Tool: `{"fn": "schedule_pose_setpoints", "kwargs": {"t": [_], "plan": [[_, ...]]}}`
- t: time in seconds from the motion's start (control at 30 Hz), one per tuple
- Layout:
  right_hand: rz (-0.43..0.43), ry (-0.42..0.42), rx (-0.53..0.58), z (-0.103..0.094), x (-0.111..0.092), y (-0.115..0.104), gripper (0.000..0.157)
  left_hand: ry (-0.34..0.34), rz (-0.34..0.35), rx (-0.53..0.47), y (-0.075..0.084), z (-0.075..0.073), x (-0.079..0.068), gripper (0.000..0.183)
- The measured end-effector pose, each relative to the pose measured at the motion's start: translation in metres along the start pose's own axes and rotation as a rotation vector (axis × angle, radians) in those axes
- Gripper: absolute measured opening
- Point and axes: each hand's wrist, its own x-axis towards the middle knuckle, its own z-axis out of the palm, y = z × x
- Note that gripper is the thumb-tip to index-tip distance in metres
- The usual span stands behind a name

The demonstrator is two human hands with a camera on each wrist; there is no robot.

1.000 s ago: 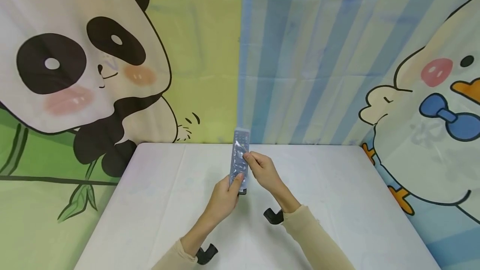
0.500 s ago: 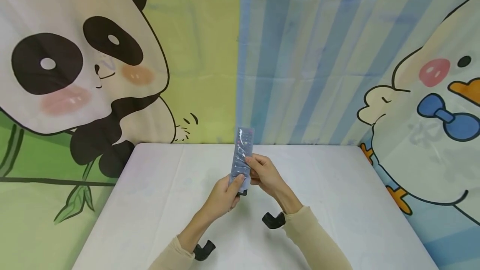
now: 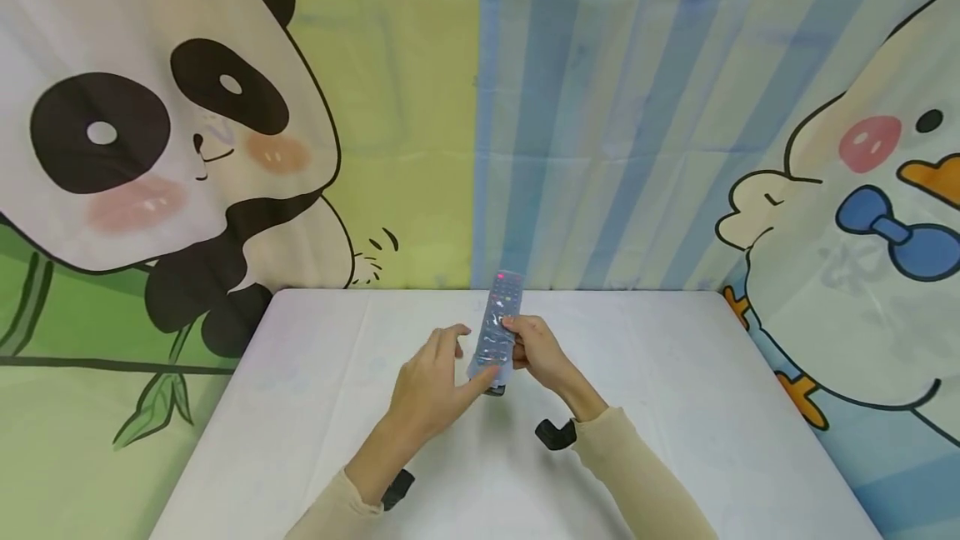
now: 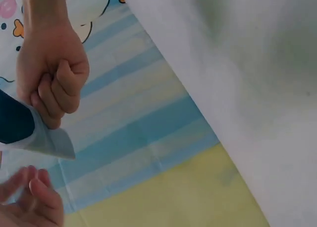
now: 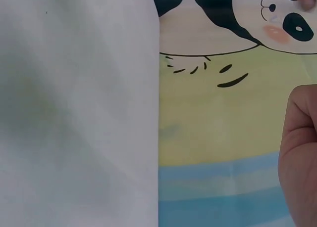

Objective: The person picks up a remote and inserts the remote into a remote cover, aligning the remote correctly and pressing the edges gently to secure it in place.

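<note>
A remote control point(image 3: 498, 325) in a clear plastic sleeve is held up over the table, tilted, its buttons showing through the film. My right hand point(image 3: 546, 357) pinches its right edge, thumb on the front. My left hand point(image 3: 431, 386) is spread at the lower left of the remote. Its thumb tip lies by the bottom end, and whether it touches cannot be told. In the left wrist view, the loose sleeve end point(image 4: 57, 143) sticks out between the curled right hand point(image 4: 54, 81) and the left fingers point(image 4: 42, 192). Only part of the right hand point(image 5: 301, 153) appears in the right wrist view.
The white table point(image 3: 300, 407) lies beneath both hands, with its far edge against a cartoon-printed cloth backdrop point(image 3: 405, 107). A black wrist mount point(image 3: 557, 435) shows at the right cuff, another black mount point(image 3: 397, 490) at the left cuff.
My left hand has let go of the remote's lower end and spread its fingers to the left. The remote has shifted slightly right and leans more to the right in my right hand.
</note>
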Motion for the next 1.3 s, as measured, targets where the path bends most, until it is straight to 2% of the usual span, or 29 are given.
{"fn": "schedule_pose_setpoints", "kwargs": {"t": [0.03, 0.07, 0.13, 0.17, 0.23, 0.33, 0.43, 0.6, 0.73, 0.8, 0.87, 0.93, 0.97, 1.0, 1.03, 1.1, 1.2, 1.27, 1.3], "plan": [[0.008, 0.009, 0.014, -0.001, 0.000, 0.001, 0.030, 0.060, 0.101, 0.094, 0.000, -0.002, 0.001, 0.055], [0.014, 0.019, 0.024, -0.002, 0.000, 0.001, 0.031, 0.101, 0.208, 0.145, -0.001, -0.003, 0.003, 0.052], [0.022, 0.041, 0.031, -0.004, 0.001, 0.003, 0.031, 0.122, 0.394, 0.174, 0.000, -0.005, 0.006, 0.037], [0.023, 0.050, 0.032, -0.005, 0.002, 0.003, 0.032, 0.117, 0.460, 0.170, 0.000, -0.005, 0.008, 0.028], [0.028, 0.072, 0.027, -0.005, 0.004, 0.005, 0.034, 0.105, 0.534, 0.180, 0.002, -0.005, 0.010, 0.017], [0.039, 0.106, 0.036, -0.003, 0.007, 0.008, 0.033, 0.127, 0.599, 0.216, 0.004, -0.004, 0.011, 0.012], [0.023, 0.152, 0.068, 0.001, 0.011, 0.011, 0.030, 0.151, 0.640, 0.239, 0.005, -0.002, 0.010, 0.019], [-0.004, 0.212, 0.093, 0.006, 0.020, 0.014, 0.024, 0.202, 0.681, 0.259, 0.007, 0.003, 0.007, 0.026], [-0.016, 0.268, 0.108, 0.007, 0.026, 0.016, 0.022, 0.217, 0.716, 0.326, 0.009, 0.005, 0.008, 0.025], [-0.019, 0.263, 0.088, 0.008, 0.028, 0.016, 0.022, 0.222, 0.732, 0.355, 0.009, 0.006, 0.008, 0.026], [-0.026, 0.223, 0.039, 0.006, 0.028, 0.015, 0.024, 0.222, 0.729, 0.335, 0.007, 0.006, 0.009, 0.025], [-0.024, 0.168, -0.040, 0.004, 0.025, 0.013, 0.031, 0.213, 0.689, 0.252, 0.004, 0.006, 0.008, 0.024], [-0.023, 0.144, -0.081, 0.002, 0.023, 0.012, 0.034, 0.207, 0.643, 0.184, 0.002, 0.006, 0.006, 0.023], [-0.023, 0.123, -0.118, 0.001, 0.020, 0.010, 0.037, 0.197, 0.563, 0.097, 0.000, 0.006, 0.004, 0.023], [-0.021, 0.103, -0.152, 0.000, 0.017, 0.008, 0.040, 0.184, 0.456, -0.002, -0.001, 0.007, 0.003, 0.024], [-0.011, 0.085, -0.196, 0.000, 0.012, 0.005, 0.045, 0.134, 0.190, -0.214, -0.004, 0.007, -0.001, 0.033], [-0.025, 0.047, -0.212, 0.003, 0.008, 0.002, 0.048, -0.015, -0.206, -0.538, -0.008, 0.007, -0.001, 0.045], [-0.038, 0.016, -0.217, 0.007, 0.006, 0.001, 0.049, -0.148, -0.378, -0.698, -0.011, 0.007, 0.001, 0.050], [-0.045, -0.001, -0.223, 0.008, 0.005, 0.001, 0.048, -0.206, -0.429, -0.762, -0.013, 0.006, 0.002, 0.051]]}}
